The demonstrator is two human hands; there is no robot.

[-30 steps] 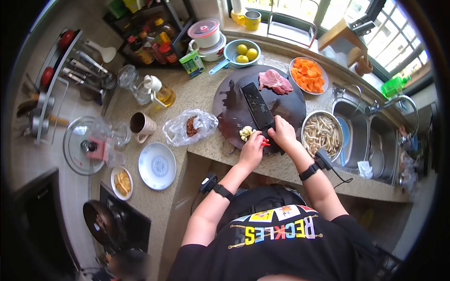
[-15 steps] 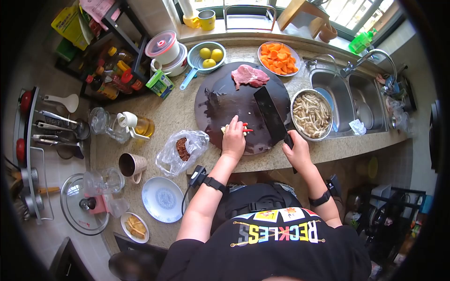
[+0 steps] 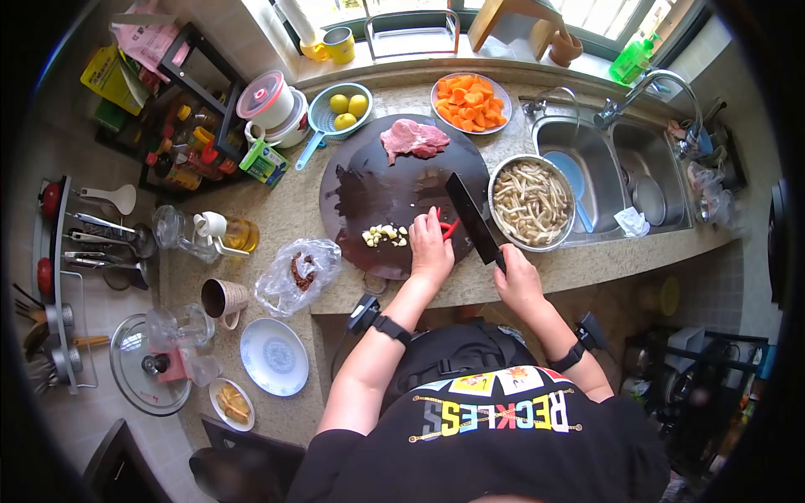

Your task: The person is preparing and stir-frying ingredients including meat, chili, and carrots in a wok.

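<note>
On the round dark chopping board (image 3: 352, 210), my left hand (image 3: 430, 251) has its fingers closed on red chilies (image 3: 450, 227), which poke out beside the fingertips. Just left of it lies a little heap of chopped garlic (image 3: 384, 235). My right hand (image 3: 520, 281) grips the handle of a black cleaver (image 3: 471, 216). The blade is over the board's right side, apart from the chilies. A slab of raw pink meat (image 3: 413, 139) rests at the board's far side.
A metal bowl of mushrooms (image 3: 532, 203) stands right of the board, beside the sink (image 3: 587, 138). Behind are a plate of cut carrots (image 3: 471, 102) and a blue colander (image 3: 335, 109) holding yellow-green fruit. Leftward lie a plastic bag (image 3: 293, 277), a mug (image 3: 222, 299) and a blue-white plate (image 3: 275, 356).
My left hand has moved away from the garlic, uncovering it, and now holds the chilies to its right. The cleaver stays in my right hand. The whole view has shifted slightly.
</note>
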